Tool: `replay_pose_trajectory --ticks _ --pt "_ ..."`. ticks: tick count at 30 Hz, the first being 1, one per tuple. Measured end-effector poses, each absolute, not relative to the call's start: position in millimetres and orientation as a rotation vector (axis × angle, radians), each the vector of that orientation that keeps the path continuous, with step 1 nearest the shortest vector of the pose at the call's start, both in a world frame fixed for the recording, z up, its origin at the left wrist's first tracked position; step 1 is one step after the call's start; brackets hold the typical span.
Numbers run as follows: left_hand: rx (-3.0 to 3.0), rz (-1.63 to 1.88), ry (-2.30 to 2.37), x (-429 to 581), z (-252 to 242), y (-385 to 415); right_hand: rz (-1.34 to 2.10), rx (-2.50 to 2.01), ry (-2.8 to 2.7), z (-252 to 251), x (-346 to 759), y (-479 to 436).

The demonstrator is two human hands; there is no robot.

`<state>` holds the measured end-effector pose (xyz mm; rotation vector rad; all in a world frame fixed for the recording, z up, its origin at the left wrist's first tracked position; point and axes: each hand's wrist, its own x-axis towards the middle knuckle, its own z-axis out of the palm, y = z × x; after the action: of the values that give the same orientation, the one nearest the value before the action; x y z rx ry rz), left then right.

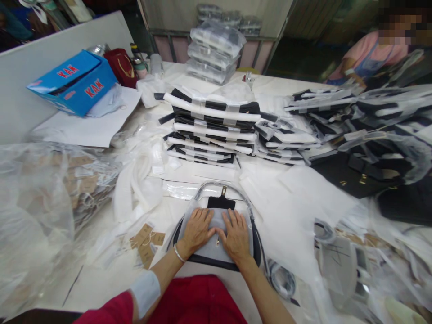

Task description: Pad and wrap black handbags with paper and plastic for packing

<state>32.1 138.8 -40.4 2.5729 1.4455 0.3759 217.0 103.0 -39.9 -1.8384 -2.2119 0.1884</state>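
A black handbag (pixel 258 252) lies flat on the white table in front of me, its handle wrapped in clear plastic and arching away at the top. Over its front lies a pale grey protective sheet (pixel 211 253). My left hand (pixel 196 229) rests flat on the sheet's left half, fingers stretched out. On the right half my right hand (pixel 236 236) lies the same way, and the two thumbs meet near the middle. Beyond my fingertips a black flap with a gold clasp (pixel 223 193) sticks out. Brown paper tags (pixel 146 243) lie left of the bag.
Wrapped bags form a stack (pixel 212 130) ahead, with more black bags (pixel 357 168) at the right. A blue box (pixel 77 85) stands at the far left. Clear plastic (pixel 33 216) covers the near left. Tape rolls (pixel 282 279) lie to the right. A person (pixel 367 58) is at the back right.
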Motion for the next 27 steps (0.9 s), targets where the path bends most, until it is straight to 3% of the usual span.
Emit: replay_pose_trajectory --ticks 27 --pt "2.538 0.346 1.478 27.8 -35.7 142.7 0.075 -1.982 -2.195 -28.5 262.7 113.1"
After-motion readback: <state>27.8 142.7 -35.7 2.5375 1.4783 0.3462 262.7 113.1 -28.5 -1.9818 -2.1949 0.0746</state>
